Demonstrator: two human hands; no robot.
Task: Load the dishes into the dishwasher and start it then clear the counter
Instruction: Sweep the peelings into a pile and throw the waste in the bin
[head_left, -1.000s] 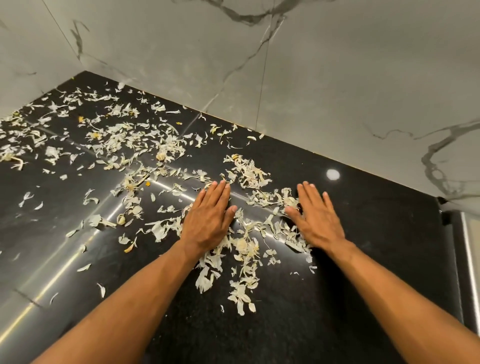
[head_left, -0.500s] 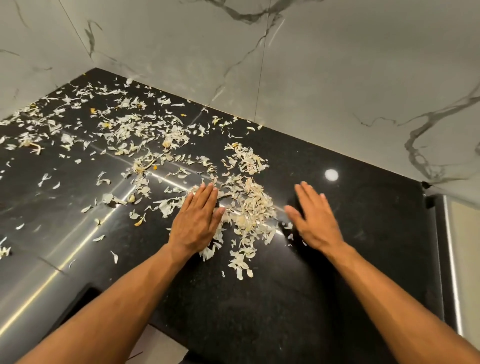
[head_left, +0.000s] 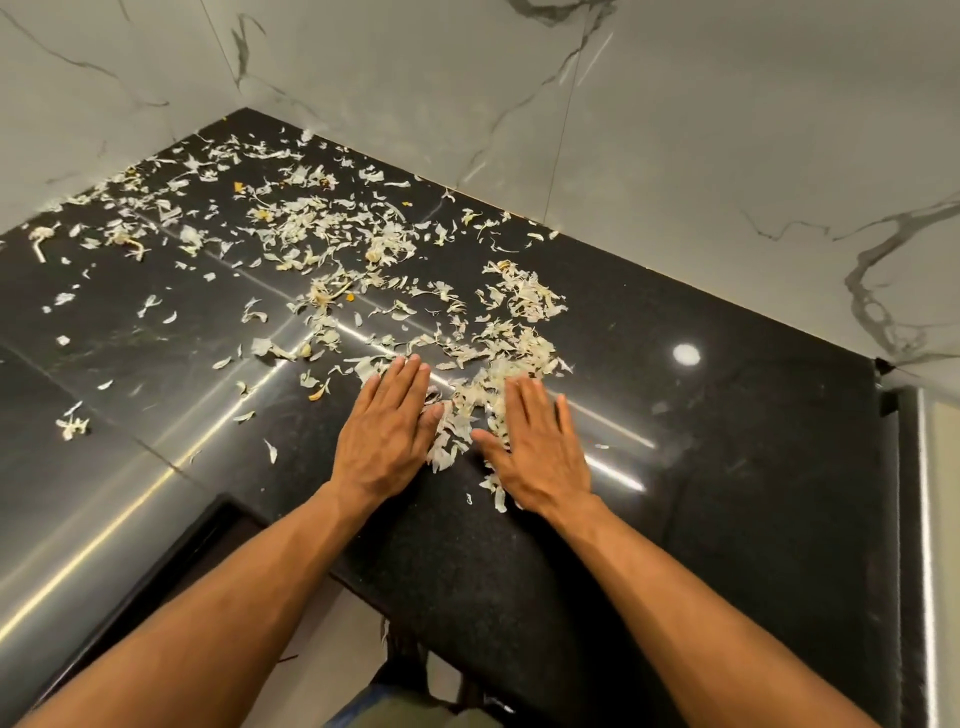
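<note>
Marble-veined wall panels (head_left: 675, 130) meet in a corner behind a glossy black counter (head_left: 727, 467), whose right end is cut off by the frame beside a metallic edge (head_left: 922, 519) too cropped to identify. Glare streaks across the counter's left half hide its surface detail. Pale peel scraps (head_left: 363, 244) (thin, papery, a few orange bits among them; what they come from cannot be told) lie scattered from the far corner toward the middle, thickest in a heap (head_left: 478, 395) between the hands. The left hand (head_left: 384, 436) lies flat on the counter, fingers straight and pressed together, touching the heap. The right hand (head_left: 540, 452) lies flat too, fingers straight and slightly spread, covering some scraps.
</note>
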